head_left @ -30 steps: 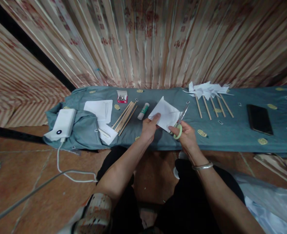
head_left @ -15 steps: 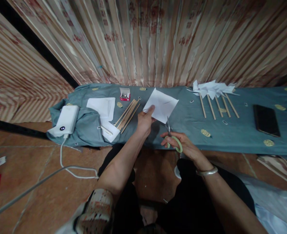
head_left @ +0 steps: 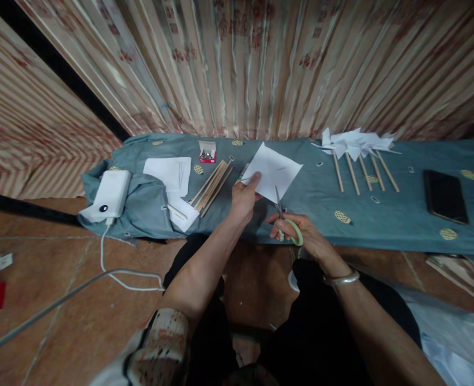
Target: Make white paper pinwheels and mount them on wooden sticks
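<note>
My left hand [head_left: 245, 198] pinches a square sheet of white paper [head_left: 275, 167] by its left corner, thumb on top. The sheet has slits cut in from its edges. My right hand [head_left: 295, 230] grips scissors [head_left: 295, 234] with light green handles. Their blades lie over the paper's lower corner, pointing up toward its middle. Left of my hands, a bundle of thin wooden sticks [head_left: 213, 187] lies on the blue-green cloth [head_left: 321, 198]. Several white paper pinwheels [head_left: 355, 143] on sticks lie in a row to the right.
A small red box of metal pins [head_left: 207, 152] stands at the back. White paper sheets [head_left: 164, 172] lie at the left, near a white power bank [head_left: 111, 194] with a cable [head_left: 102, 257]. A black phone [head_left: 446, 195] rests at the right. A pleated curtain [head_left: 237, 69] hangs behind.
Both hands, the paper and the scissors have shifted slightly right in view. The scissor blades now reach further over the paper's lower corner.
</note>
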A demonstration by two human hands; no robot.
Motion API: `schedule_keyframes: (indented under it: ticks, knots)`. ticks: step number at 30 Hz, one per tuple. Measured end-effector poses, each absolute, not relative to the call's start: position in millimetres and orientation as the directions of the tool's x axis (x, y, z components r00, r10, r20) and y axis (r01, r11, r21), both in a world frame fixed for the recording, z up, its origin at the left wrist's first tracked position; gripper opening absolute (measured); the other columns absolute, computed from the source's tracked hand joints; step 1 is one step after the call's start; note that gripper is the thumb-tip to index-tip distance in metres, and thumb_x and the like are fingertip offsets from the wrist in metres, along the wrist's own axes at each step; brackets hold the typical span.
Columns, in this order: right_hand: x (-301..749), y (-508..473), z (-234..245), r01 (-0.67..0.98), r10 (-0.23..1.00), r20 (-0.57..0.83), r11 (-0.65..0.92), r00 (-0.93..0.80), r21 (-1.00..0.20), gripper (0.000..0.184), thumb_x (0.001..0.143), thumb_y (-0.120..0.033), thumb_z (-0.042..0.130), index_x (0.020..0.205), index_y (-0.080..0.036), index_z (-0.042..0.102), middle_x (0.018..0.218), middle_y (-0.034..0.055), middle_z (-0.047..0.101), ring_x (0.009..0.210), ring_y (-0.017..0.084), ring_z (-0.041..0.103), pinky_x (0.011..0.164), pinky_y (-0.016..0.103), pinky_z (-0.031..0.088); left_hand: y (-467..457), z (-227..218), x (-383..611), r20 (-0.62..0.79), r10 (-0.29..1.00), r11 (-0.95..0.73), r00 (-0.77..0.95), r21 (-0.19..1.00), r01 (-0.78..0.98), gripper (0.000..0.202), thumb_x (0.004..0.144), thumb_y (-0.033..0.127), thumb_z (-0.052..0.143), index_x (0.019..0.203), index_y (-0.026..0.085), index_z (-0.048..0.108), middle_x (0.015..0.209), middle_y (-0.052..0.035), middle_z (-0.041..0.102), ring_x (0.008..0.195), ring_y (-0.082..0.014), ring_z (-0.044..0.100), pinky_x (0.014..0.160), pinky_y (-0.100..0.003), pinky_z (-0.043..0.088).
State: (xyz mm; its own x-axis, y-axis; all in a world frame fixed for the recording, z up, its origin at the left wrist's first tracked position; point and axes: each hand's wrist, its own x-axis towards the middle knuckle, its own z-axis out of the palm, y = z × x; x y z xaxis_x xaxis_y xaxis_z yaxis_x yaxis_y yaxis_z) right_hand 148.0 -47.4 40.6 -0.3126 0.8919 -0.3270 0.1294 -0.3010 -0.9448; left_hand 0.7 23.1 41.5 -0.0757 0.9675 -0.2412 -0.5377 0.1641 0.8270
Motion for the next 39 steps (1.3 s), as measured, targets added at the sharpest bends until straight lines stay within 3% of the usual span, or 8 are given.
schedule_keyframes:
  ticks: [17, 25, 39]
  knots:
    - [147.5, -48.5, 42.7, 0.147, 0.910, -0.298, -0.266, -0.289, -0.953, 0.054, 0.068, -0.071, 0.071, 0.083, -0.019, 0.069, 0.065, 0.0012, 0.066, 0.057, 0.012, 0.056, 0.053, 0.024, 0.043, 20.8, 44.2, -0.2, -0.250, 0.966, 0.174, -0.060, 0.807, -0.564, 0.035, 0.063, 0.043, 0.083, 0.081, 0.016, 0.068, 0.082, -0.0068, 0.074, 0.089, -0.0241, 0.070, 0.075, -0.032, 0.055]
    - [146.2, -48.9, 41.5, 0.135, 0.911, -0.304, -0.276, -0.279, -0.952, 0.056, 0.064, -0.072, 0.073, 0.082, -0.019, 0.068, 0.061, 0.0002, 0.064, 0.054, 0.011, 0.055, 0.051, 0.024, 0.042, 21.8, 45.9, 0.0, -0.271, 0.960, 0.186, -0.075, 0.811, -0.554, 0.040, 0.060, 0.044, 0.084, 0.082, 0.015, 0.066, 0.078, -0.0048, 0.072, 0.078, -0.0200, 0.069, 0.070, -0.030, 0.052]
    - [146.7, -47.1, 36.8, 0.121, 0.921, -0.294, -0.271, -0.257, -0.955, 0.048, 0.062, -0.064, 0.078, 0.078, -0.020, 0.069, 0.057, -0.0018, 0.062, 0.050, 0.010, 0.053, 0.049, 0.025, 0.042, 20.5, 47.4, -1.3, -0.259, 0.963, 0.175, -0.069, 0.801, -0.573, 0.040, 0.061, 0.043, 0.085, 0.084, 0.015, 0.067, 0.082, -0.0068, 0.074, 0.087, -0.0226, 0.070, 0.078, -0.032, 0.054]
